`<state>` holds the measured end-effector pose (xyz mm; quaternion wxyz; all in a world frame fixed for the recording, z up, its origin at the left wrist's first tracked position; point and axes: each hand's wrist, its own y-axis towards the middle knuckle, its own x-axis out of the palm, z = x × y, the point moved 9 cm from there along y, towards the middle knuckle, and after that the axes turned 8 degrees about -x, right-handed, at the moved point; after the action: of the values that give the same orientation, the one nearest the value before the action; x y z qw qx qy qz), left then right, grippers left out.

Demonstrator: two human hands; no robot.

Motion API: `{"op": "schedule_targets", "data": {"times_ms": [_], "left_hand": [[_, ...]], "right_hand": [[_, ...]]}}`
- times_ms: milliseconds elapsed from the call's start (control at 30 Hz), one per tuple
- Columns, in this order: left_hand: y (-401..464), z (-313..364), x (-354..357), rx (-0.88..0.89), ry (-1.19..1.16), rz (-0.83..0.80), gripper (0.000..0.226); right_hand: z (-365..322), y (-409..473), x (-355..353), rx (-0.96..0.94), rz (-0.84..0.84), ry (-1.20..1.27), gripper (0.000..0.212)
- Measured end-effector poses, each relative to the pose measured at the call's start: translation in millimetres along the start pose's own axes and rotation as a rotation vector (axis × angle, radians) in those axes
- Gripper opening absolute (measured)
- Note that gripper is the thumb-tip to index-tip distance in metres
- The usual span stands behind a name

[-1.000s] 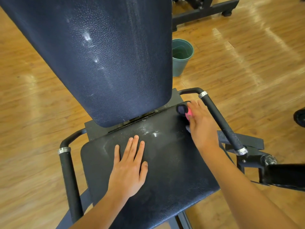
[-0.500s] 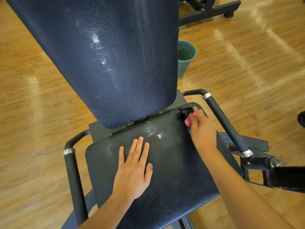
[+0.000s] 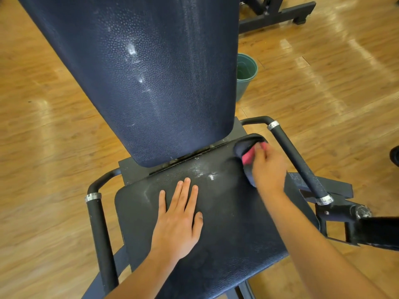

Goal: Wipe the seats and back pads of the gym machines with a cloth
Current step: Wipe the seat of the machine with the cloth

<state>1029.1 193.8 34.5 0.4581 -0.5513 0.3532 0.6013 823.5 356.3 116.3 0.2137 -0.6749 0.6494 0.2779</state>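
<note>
Dusty black seat (image 3: 226,223), upright navy back pad (image 3: 155,72), pink/navy cloth (image 3: 246,156) at seat's rear-rt corner

The left hand (image 3: 178,221) lies flat with the palm down, the fingers straight and close together, the thumb a little apart. Its bare forearm comes in from the bottom edge. The right hand (image 3: 267,167) is farther forward, with fingers curled in a grip, and its forearm stretches diagonally from the lower right.

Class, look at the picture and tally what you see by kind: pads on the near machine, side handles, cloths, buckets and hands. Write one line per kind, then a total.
Pads: 2, the seat and the back pad
Side handles: 2, left handle and right handle
Cloths: 1, the cloth
Buckets: 1, green bucket
Hands: 2, left hand and right hand
Total: 8
</note>
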Motion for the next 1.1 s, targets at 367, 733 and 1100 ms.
{"op": "schedule_targets", "data": {"times_ms": [367, 733, 1100], "left_hand": [[1, -1, 0, 0.001, -0.006, -0.013, 0.064], [1, -4, 4, -0.004, 0.003, -0.032, 0.065], [-70, -44, -1, -0.273, -0.026, -0.065, 0.066]], "right_hand": [[-46, -83, 100, -0.538, -0.398, -0.454, 0.035], [-44, -58, 86, -0.252, -0.340, -0.377, 0.032], [-52, -62, 77, -0.202, -0.353, -0.097, 0.037]]}}
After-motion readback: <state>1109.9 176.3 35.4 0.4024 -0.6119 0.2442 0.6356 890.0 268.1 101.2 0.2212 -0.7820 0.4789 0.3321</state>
